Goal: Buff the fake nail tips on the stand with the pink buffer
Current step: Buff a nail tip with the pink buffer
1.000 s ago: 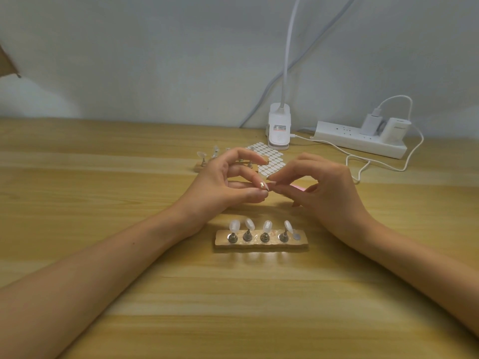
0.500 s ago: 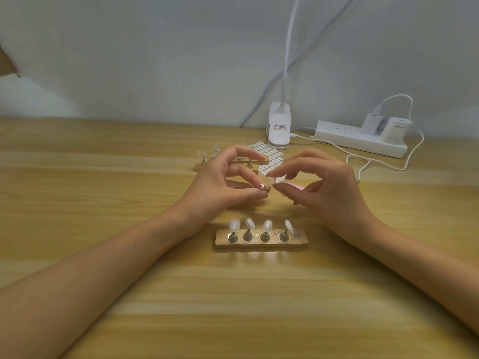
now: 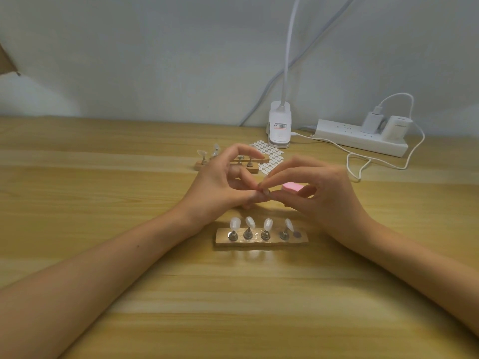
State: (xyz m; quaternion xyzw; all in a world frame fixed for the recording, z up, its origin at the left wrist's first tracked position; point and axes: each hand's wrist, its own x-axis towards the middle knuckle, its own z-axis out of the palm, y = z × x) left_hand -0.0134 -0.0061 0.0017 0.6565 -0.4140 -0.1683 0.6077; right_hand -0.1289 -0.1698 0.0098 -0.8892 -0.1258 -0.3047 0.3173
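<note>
The left hand (image 3: 220, 185) and right hand (image 3: 324, 193) both pinch 1 small pale nail piece (image 3: 265, 190) above the light wooden stand (image 3: 261, 242) bearing 4 translucent fake nail tips (image 3: 267, 224), the pink foam buffer (image 3: 293, 187) tucked under the right fingers; best seat it squarely, then stroke lightly.

Your buffer (image 3: 292, 188): pink. Nail tips (image 3: 267, 224): milky, half clear. Stand (image 3: 261, 243): pale wood, grey metal pegs (image 3: 233, 235). Table (image 3: 259, 294): light yellow wood, long grain stripes. Sticker sheet (image 3: 273, 158): grid of white ovals. Lamp base (image 3: 280, 117), power strip (image 3: 344, 134): white.
</note>
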